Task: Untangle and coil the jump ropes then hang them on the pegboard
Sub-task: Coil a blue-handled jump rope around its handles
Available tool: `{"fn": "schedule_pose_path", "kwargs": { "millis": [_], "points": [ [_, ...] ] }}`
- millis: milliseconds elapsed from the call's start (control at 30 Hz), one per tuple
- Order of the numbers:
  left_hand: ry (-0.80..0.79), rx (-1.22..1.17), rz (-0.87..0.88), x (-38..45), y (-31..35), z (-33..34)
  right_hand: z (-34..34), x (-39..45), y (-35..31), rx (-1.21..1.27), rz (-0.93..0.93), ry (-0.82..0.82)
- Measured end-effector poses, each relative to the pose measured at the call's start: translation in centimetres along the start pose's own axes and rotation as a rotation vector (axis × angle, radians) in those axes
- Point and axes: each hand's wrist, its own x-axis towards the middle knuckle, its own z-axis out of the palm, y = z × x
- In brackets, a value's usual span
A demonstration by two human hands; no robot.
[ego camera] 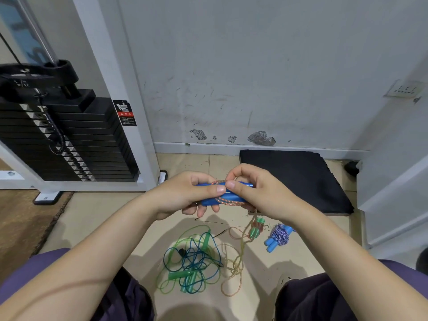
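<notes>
My left hand (185,193) grips a pair of blue jump-rope handles (228,200) held level above the floor. An orange braided rope (231,272) is wound around them, and its loose length hangs down to the tiles. My right hand (257,191) pinches that rope against the handles, thumb tip beside my left thumb. On the floor below lies a tangle of green and blue ropes (192,258) with green and teal handles. A small bundle with green handles (256,228) and a coiled purple-white rope with blue handles (279,237) lie to the right.
A black weight stack (69,135) in a white frame stands at the left. A black mat (294,179) lies against the scuffed white wall (231,77). A white panel (393,181) rises at the right. My knees frame the tiled floor (97,216).
</notes>
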Motion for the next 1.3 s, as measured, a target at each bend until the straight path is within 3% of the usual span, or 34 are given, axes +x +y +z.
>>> {"fn": "schedule_pose_path", "kwargs": {
  "millis": [200, 533, 667, 800, 933, 1100, 1200, 1300],
  "points": [
    [-0.158, 0.059, -0.049, -0.1, -0.4, 0.3, 0.0, 0.1, 0.4, -0.062, -0.052, 0.04],
    [-0.22, -0.036, -0.033, -0.3, -0.1, 0.4, -0.2, 0.5, 0.8, 0.321, 0.055, 0.015],
    [-0.069, -0.144, 0.023, -0.1, 0.0, 0.2, -0.2, 0.9, 0.9, 0.569, 0.055, -0.015],
    [0.173, -0.281, 0.136, 0.3, 0.4, -0.4, 0.6, 0.9, 1.6, 0.374, 0.066, -0.008],
    [0.395, -0.263, 0.219, 0.4, 0.6, -0.9, 2.0, 0.8, 2.0, 0.115, 0.033, 0.007],
    [0.589, 0.012, 0.214, 0.7, 0.0, -1.0, 2.8, 0.1, 0.5, -0.211, -0.046, -0.072],
    [0.686, 0.371, 0.215, 1.0, -0.4, -1.6, 2.7, 0.3, 0.1, -0.28, -0.077, 0.01],
    [0.729, 0.454, 0.216, 1.2, -0.4, -1.8, 2.1, 0.4, -0.1, -0.283, -0.08, 0.06]
  ]
}}
